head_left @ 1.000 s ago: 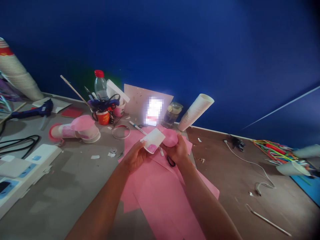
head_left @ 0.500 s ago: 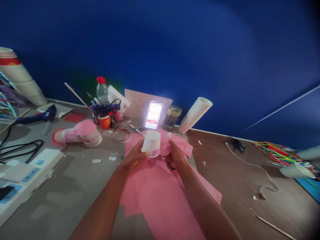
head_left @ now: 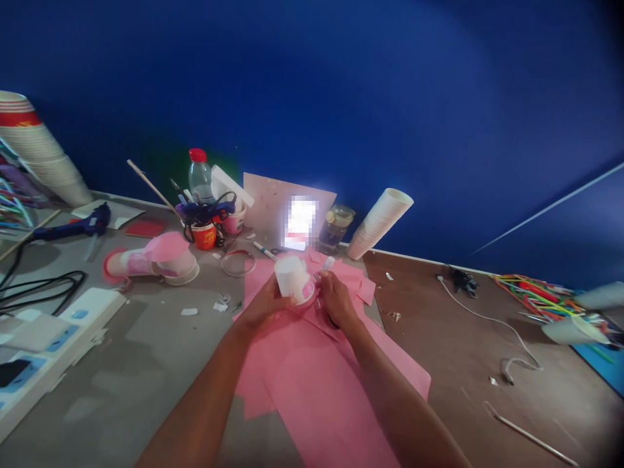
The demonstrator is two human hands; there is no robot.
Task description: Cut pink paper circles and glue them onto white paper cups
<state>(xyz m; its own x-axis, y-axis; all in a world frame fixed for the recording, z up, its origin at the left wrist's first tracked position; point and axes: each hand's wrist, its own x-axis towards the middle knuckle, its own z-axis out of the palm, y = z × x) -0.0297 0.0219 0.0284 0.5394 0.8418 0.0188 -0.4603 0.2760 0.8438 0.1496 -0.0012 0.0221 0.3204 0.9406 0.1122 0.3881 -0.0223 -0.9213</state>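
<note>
My left hand (head_left: 266,302) is closed around a white paper cup (head_left: 290,276), which is held mouth down and tilted, with a pink print near its rim. Just right of the cup, my right hand (head_left: 338,300) is closed on what looks like a pair of scissors (head_left: 318,296). Thin metallic parts show between its fingers and the cup's rim, and a dark handle loop shows below the palm. Much of the scissors is hidden by the hand. Under both hands lie overlapping sheets of pink paper (head_left: 312,377).
Behind stand a lit phone (head_left: 299,224), a glass jar (head_left: 336,227) and leaning stacked cups (head_left: 380,224). Left are a pink-trimmed cup assembly (head_left: 151,260), a tape ring (head_left: 238,263), a glue gun (head_left: 73,224) and a power strip (head_left: 68,331). Right lie a cable (head_left: 492,322) and coloured sticks (head_left: 531,292).
The cup has shifted slightly left and tilted more. My right hand has moved a little left and turned; the round pink piece beside the cup no longer shows clearly, and thin metallic parts now show there.
</note>
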